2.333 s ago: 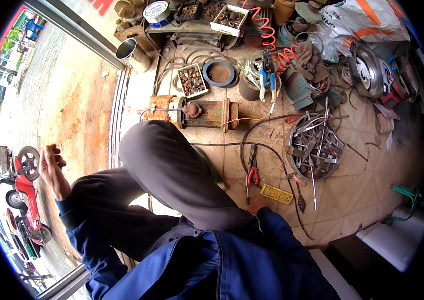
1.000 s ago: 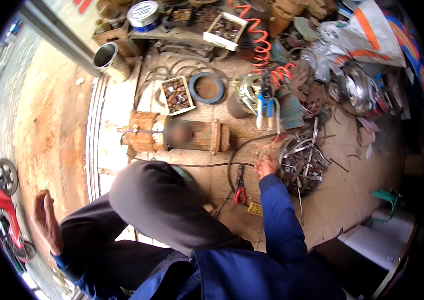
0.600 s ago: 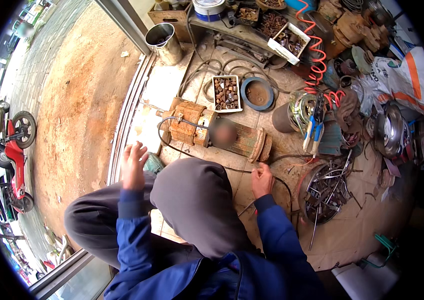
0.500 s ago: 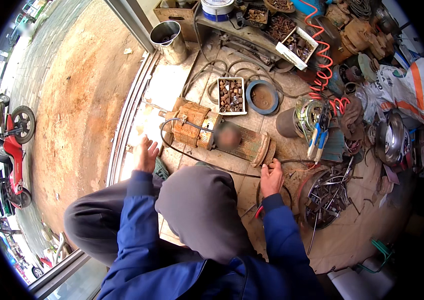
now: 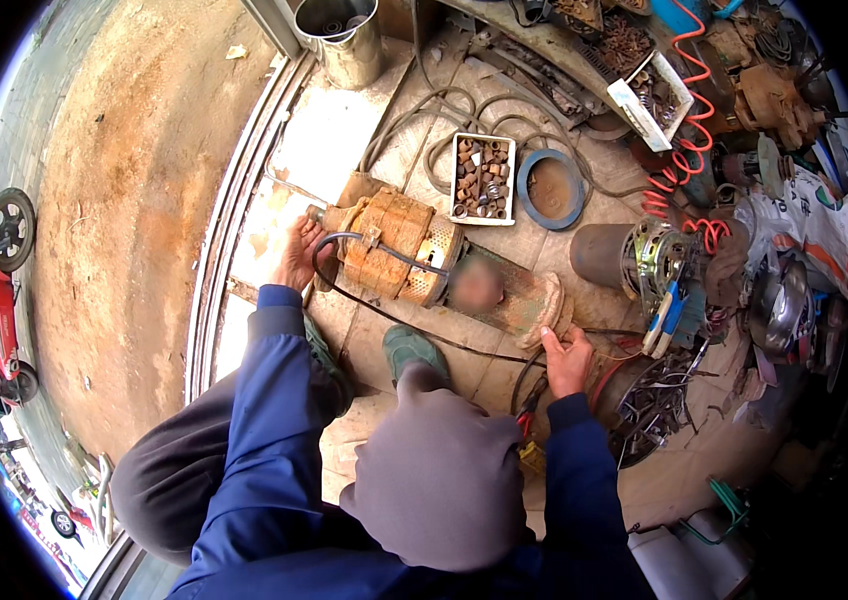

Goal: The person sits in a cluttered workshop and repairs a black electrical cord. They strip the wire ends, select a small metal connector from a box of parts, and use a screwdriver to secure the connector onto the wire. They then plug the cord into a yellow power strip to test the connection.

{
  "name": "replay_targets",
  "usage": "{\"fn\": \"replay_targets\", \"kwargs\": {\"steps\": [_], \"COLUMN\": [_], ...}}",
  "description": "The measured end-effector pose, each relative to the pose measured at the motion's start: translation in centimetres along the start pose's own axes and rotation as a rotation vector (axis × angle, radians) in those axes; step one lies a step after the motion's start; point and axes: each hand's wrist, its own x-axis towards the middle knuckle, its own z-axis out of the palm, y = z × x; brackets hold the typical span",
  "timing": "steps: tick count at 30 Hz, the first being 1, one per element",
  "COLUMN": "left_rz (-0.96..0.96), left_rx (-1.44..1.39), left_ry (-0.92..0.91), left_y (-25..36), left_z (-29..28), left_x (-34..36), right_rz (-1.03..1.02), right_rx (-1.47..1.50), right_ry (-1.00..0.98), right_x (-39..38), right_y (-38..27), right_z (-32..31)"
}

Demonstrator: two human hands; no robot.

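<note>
A rusty submersible pump (image 5: 389,240) lies on its side on the tiles in front of me, with a perforated metal band and a black cable looping off it. My left hand (image 5: 296,262) is at its left end, fingers curled against the narrow end piece. At the opposite end, my right hand (image 5: 566,362) grips the rim of the round end flange (image 5: 542,312), thumb on the near edge. Part of the pump's middle is blurred. Just beyond it stand a white tray (image 5: 510,180) of rusty small parts and a blue-grey ring (image 5: 550,226).
A metal bucket (image 5: 352,68) stands at the far left by the door track (image 5: 229,215). On the right are a coiled red air hose (image 5: 686,150), a motor part with windings (image 5: 659,262), blue-handled pliers (image 5: 666,318) and a basin of tools (image 5: 649,420). My green shoe (image 5: 412,350) is near the pump.
My left hand has moved forward from beside the pump onto its left end. My right hand has closed on the flange rim. My view and knees have shifted, uncovering my shoe.
</note>
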Motion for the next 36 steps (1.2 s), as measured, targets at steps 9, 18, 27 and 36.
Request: {"fn": "replay_targets", "kwargs": {"steps": [9, 18, 27, 36], "left_rz": [0.076, 0.103, 0.056, 0.205], "left_rx": [0.174, 0.28, 0.173, -0.005], "left_ry": [-0.078, -0.013, -0.052, 0.011], "left_y": [-0.1, 0.4, 0.7, -1.4], "left_z": [1.2, 2.0, 2.5, 1.6], "left_x": [-1.0, -1.6, -1.2, -3.2], "right_rz": [-0.022, 0.018, 0.054, 0.088], "right_rx": [0.093, -0.007, 0.021, 0.084], "right_ry": [-0.001, -0.051, -0.046, -0.072], "right_x": [1.0, 1.2, 0.5, -0.4], "right_y": [1.1, -0.2, -3.7, -4.0], "right_z": [0.0, -0.7, -0.2, -0.5]}}
